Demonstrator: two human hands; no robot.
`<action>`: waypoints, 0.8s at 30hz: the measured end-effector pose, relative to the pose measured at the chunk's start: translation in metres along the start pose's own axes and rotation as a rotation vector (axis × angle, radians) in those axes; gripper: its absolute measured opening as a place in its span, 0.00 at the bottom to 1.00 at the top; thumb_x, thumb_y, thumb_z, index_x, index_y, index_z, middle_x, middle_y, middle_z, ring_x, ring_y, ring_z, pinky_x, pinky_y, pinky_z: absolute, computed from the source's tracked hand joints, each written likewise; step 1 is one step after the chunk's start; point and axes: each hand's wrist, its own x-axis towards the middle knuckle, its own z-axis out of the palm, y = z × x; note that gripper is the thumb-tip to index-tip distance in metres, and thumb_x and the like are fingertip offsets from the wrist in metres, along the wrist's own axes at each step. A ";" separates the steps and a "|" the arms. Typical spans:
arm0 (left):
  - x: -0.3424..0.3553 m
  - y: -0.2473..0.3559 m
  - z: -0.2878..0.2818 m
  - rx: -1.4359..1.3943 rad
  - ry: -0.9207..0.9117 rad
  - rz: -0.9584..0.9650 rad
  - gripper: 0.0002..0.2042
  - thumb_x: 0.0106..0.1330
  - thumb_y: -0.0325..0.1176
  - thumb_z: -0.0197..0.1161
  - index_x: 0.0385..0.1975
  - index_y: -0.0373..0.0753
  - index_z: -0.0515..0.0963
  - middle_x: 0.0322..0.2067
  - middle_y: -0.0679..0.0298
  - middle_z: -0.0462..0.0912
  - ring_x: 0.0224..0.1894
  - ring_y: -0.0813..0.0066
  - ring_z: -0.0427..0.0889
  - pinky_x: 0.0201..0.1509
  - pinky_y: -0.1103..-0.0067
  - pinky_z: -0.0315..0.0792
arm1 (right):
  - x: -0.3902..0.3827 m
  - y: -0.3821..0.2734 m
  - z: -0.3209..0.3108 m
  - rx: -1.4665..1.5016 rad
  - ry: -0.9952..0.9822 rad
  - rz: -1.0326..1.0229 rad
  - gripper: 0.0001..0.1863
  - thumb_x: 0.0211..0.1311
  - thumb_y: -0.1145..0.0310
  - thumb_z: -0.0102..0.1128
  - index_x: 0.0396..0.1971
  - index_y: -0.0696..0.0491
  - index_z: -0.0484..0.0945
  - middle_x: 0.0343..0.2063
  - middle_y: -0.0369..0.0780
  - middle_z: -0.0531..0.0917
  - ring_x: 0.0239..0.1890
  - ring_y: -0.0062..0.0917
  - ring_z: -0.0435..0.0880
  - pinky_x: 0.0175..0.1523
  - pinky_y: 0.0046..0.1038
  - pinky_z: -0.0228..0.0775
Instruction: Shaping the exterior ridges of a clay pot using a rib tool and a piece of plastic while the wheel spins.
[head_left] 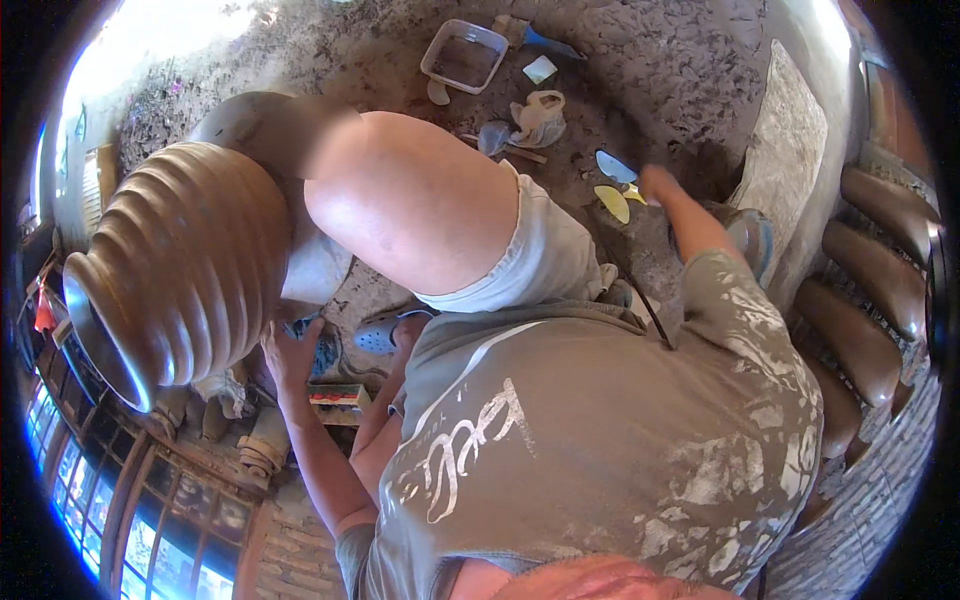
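A big brown ribbed clay pot (200,255) lies tilted at the left, its wide mouth toward the lower left. My left hand (290,352) is at the pot's lower right side, thumb apart from the fingers; some fingertips are partly hidden by the pot. My right hand (658,186) reaches down to the floor at the right, fingers curled, with a small yellow piece at the fingertips. Right beside it lie a light-blue half-round scraper (615,167) and a yellow oval scraper (612,204). Whether the right hand grips one of these pieces is hard to make out.
A clear plastic tub (464,56), a white block (540,69) and a crumpled plastic bag (539,118) are on the dirty floor ahead. Several long brown clay pieces (870,270) stand along the right wall. A small box (340,397) is near my left forearm.
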 end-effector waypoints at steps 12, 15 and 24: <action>-0.001 -0.019 0.024 0.047 0.075 0.047 0.38 0.58 0.59 0.72 0.59 0.33 0.77 0.59 0.39 0.77 0.66 0.44 0.71 0.72 0.61 0.64 | 0.030 0.019 0.094 0.213 0.070 0.034 0.18 0.62 0.65 0.61 0.47 0.61 0.83 0.50 0.56 0.84 0.57 0.51 0.82 0.59 0.47 0.75; -0.013 0.008 0.018 -0.071 0.206 0.015 0.39 0.56 0.60 0.73 0.58 0.33 0.77 0.58 0.46 0.79 0.66 0.48 0.72 0.71 0.63 0.65 | 0.004 -0.028 0.018 -0.056 0.097 -0.287 0.18 0.62 0.69 0.61 0.48 0.62 0.83 0.48 0.56 0.85 0.55 0.51 0.83 0.57 0.44 0.75; -0.010 0.020 0.025 -0.079 0.316 0.041 0.46 0.56 0.58 0.74 0.68 0.33 0.67 0.69 0.43 0.66 0.75 0.41 0.57 0.76 0.57 0.60 | -0.031 -0.287 -0.175 1.134 -0.018 -0.829 0.20 0.66 0.62 0.62 0.51 0.61 0.82 0.39 0.47 0.89 0.41 0.34 0.88 0.46 0.35 0.77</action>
